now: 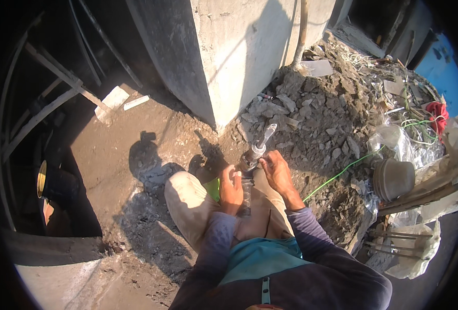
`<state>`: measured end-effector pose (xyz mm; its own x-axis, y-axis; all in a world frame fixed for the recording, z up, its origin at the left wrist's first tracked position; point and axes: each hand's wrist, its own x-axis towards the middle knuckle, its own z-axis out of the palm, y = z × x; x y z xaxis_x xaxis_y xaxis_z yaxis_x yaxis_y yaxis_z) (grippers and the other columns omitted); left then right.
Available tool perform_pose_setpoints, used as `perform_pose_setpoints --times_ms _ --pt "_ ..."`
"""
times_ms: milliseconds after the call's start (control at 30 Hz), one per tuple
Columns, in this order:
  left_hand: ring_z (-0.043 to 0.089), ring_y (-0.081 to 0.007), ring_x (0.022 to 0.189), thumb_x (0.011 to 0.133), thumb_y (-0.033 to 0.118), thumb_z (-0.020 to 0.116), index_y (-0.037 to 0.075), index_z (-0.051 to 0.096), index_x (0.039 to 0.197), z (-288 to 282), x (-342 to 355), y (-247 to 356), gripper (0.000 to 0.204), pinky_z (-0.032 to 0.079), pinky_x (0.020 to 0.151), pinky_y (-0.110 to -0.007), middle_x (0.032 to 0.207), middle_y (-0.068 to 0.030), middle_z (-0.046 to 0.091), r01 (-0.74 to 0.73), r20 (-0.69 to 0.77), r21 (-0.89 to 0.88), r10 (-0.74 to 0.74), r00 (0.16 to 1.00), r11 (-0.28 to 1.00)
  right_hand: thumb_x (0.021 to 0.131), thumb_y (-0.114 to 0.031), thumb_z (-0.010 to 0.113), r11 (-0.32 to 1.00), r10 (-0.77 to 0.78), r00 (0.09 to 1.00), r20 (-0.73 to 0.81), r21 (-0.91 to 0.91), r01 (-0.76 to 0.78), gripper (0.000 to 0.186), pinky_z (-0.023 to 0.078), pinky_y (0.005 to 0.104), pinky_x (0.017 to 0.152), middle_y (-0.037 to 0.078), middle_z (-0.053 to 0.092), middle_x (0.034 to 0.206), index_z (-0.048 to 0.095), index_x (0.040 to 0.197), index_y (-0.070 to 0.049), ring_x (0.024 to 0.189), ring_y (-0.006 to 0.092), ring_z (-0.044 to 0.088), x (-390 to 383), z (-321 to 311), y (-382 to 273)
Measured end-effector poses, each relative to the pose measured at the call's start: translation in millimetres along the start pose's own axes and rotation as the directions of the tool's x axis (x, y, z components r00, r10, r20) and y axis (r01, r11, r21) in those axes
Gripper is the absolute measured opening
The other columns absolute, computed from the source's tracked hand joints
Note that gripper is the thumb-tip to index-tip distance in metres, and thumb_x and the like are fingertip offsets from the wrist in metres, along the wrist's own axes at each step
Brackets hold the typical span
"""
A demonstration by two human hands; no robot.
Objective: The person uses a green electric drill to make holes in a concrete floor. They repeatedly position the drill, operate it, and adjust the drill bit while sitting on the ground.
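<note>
Between my knees, a power tool like a breaker hammer (246, 199) stands with its dark ribbed body toward me and its metal collar (249, 159) pointing away. A shiny flat-ended bit (266, 135) sticks up from the collar. From the left side, my left hand (231, 190) is closed against the tool just below the collar, fingertips bent. My right hand (277, 173) pinches the collar from the right with thumb and fingers. Its exact grip is partly hidden. A lime-green patch (212, 189) shows beside my left hand; I cannot tell what it belongs to.
Directly ahead rises a concrete column (224, 67). Broken rubble (311, 113) is heaped to its right, with a green cord (342, 171), plastic scraps and stacked grey pans (393, 179). On the left are a dark pit edge, leaning wooden strips (53, 71) and a black bucket (58, 182).
</note>
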<state>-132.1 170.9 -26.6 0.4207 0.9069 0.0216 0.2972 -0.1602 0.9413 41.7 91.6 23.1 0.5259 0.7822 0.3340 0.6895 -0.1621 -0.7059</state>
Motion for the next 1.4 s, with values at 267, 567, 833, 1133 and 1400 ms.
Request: perform_pose_setpoints --times_ms 267,567,833,1133,1400 --pt "0.054 -0.0475 0.145 0.100 0.050 0.078 -0.002 0.025 0.170 12.1 -20.6 -39.4 0.102 0.044 0.120 -0.050 0.158 -0.0334 0.051 -0.002 0.276 0.112 -0.029 0.961 0.994 0.109 -0.016 0.070 0.989 0.103 0.993 -0.054 0.117 -0.096 0.030 0.059 0.0410 0.083 0.016 0.066 0.112 0.063 0.134 -0.003 0.098 0.0306 0.070 -15.6 10.6 -4.2" --pt "0.041 -0.0485 0.157 0.097 0.038 0.083 -0.005 0.008 0.172 17.7 -21.6 -44.4 0.115 0.037 0.128 -0.048 0.170 -0.0380 0.034 0.033 0.361 0.122 -0.075 0.930 0.992 0.105 -0.024 0.069 0.960 0.240 0.887 0.395 -0.231 -0.157 0.043 0.059 0.0490 0.094 0.022 0.068 0.125 0.062 0.145 -0.009 0.110 0.0425 0.071 -106.9 43.8 72.7" --pt "0.042 -0.0486 0.156 0.096 0.037 0.082 -0.008 0.011 0.171 13.8 -20.2 -47.2 0.113 0.038 0.127 -0.047 0.170 -0.0376 0.034 0.052 0.357 0.028 -0.059 0.932 0.998 0.100 -0.022 0.067 0.940 0.291 0.912 0.288 -0.266 -0.215 0.035 0.058 0.0513 0.094 0.019 0.071 0.124 0.072 0.134 -0.014 0.113 0.0425 0.071 -100.1 61.8 55.9" --pt "0.039 -0.0491 0.158 0.100 0.031 0.080 -0.006 0.005 0.172 20.1 -22.3 -46.3 0.110 0.036 0.128 -0.047 0.169 -0.0396 0.034 0.042 0.361 -0.058 -0.018 0.932 0.997 0.098 -0.018 0.068 0.924 0.343 0.900 0.270 -0.270 -0.271 0.033 0.057 0.0499 0.096 0.019 0.071 0.121 0.073 0.130 -0.012 0.112 0.0425 0.070 -93.4 57.2 47.5" --pt "0.045 -0.0466 0.154 0.099 0.030 0.080 -0.006 0.006 0.172 19.7 -22.6 -43.3 0.110 0.039 0.126 -0.046 0.167 -0.0378 0.037 0.093 0.373 0.011 -0.090 0.924 0.996 0.101 -0.028 0.070 0.945 0.277 0.939 0.204 -0.235 -0.227 0.024 0.058 0.0504 0.091 0.017 0.073 0.116 0.077 0.117 -0.011 0.105 0.0404 0.073 -95.8 57.4 48.7"
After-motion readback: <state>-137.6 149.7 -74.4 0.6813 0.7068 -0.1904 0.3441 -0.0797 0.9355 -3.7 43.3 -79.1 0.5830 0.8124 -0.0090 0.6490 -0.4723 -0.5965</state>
